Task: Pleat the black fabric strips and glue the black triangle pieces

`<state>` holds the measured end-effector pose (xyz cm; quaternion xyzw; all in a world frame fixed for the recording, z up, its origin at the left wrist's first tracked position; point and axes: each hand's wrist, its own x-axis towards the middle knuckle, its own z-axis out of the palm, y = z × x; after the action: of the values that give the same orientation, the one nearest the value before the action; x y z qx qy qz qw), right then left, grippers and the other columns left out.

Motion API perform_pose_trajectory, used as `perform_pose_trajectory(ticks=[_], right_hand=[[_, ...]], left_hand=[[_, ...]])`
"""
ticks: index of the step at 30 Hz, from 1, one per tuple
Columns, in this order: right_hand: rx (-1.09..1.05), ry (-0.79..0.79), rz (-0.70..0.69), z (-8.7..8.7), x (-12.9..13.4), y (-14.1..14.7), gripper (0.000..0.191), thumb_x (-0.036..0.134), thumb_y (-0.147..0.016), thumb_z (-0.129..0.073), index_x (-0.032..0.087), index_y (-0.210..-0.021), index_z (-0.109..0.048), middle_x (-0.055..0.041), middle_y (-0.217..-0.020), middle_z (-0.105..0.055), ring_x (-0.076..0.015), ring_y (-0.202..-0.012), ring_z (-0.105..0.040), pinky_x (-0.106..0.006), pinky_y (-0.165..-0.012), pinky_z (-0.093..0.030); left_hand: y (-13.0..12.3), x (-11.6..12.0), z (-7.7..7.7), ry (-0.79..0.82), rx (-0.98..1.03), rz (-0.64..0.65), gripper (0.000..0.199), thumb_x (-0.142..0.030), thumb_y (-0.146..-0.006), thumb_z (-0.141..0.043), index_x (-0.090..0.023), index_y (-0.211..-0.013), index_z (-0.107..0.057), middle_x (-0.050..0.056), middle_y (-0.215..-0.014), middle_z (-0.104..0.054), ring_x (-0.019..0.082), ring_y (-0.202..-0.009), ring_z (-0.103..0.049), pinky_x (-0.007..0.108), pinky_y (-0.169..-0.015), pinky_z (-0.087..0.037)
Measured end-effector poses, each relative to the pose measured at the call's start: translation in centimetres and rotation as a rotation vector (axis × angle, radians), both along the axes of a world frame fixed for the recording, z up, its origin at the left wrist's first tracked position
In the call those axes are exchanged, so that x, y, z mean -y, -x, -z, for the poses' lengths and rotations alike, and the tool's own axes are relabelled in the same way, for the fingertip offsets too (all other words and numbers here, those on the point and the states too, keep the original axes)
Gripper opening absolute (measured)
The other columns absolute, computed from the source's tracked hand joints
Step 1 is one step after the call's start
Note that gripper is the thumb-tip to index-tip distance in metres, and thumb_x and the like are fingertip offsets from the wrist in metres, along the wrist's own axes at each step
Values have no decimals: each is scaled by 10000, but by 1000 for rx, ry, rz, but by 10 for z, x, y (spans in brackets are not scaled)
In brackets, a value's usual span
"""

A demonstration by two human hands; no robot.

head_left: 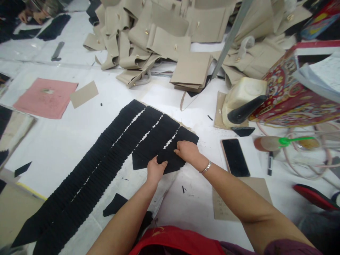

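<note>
Long rows of overlapping black pieces run diagonally over the white table, from the lower left to the middle. At the near end of the shorter right-hand rows, my left hand pinches the edge of a black piece between thumb and fingers. My right hand, with a silver bracelet at the wrist, has its fingers curled on the black pieces at the right end. Its fingertips press on the black material, and how much they hold is partly hidden. A loose black piece lies beside my left forearm.
Beige pieces are heaped at the back behind a metal post. On the right are a glue container, a red box, a phone and cables. A pink cloth lies left. Another person's hands show top left.
</note>
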<state>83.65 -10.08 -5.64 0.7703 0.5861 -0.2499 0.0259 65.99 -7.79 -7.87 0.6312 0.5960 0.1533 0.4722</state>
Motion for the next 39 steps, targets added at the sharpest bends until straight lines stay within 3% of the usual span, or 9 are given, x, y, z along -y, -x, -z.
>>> perform_pose_trajectory(ticks=[9,13,18,22,28,34,39], right_hand=[[-39,-76,5,-10,4,3,232,356,-845,-503,155,-936,-576,-107,-960,-621,-201,-873,-589,-269,-705,-419],[-426,-161,76,-14,8,3,280,415,-799,-554,168,-927,-581,-50,-890,-625,-145,-803,-576,-236,-691,-410],[-1006,34,202,-8,12,6,247,381,-685,-631,148,-736,-563,37,-623,-545,-92,-583,-494,-214,-549,-370],[-1201,44,355,-5,16,14,285,378,-606,-670,151,-676,-512,63,-582,-498,-70,-548,-446,-206,-525,-351],[-1121,24,344,-3,16,21,321,408,-592,-674,160,-648,-478,72,-563,-459,-63,-522,-400,-200,-489,-321],[-847,-55,204,4,11,19,278,410,-658,-638,156,-678,-525,58,-583,-477,-76,-542,-414,-203,-499,-313],[-612,-25,18,-3,15,10,231,323,-815,-480,158,-739,-622,9,-645,-592,-103,-596,-502,-211,-561,-345]], left_hand=[[5,7,-5,34,94,-85,237,-269,-642,-666,-142,-843,-677,39,-780,-690,177,-717,-620,273,-695,-479],[13,9,-12,159,245,-126,301,-318,-632,-692,-132,-866,-661,35,-792,-687,166,-724,-620,276,-708,-491],[16,15,-22,392,503,-231,401,-274,-562,-752,-118,-911,-633,60,-849,-696,183,-763,-640,340,-783,-500],[18,17,-29,601,634,-293,465,-258,-523,-777,-118,-939,-624,82,-854,-698,207,-777,-652,376,-789,-505],[25,17,-32,773,525,-319,419,-204,-487,-780,-131,-873,-637,70,-790,-698,208,-712,-655,389,-717,-530],[22,14,-28,651,462,-349,372,-186,-506,-735,-125,-860,-638,62,-760,-698,210,-685,-655,364,-668,-536],[22,13,-18,602,463,-366,336,-173,-524,-709,-127,-848,-635,55,-771,-701,193,-673,-652,347,-671,-535]])
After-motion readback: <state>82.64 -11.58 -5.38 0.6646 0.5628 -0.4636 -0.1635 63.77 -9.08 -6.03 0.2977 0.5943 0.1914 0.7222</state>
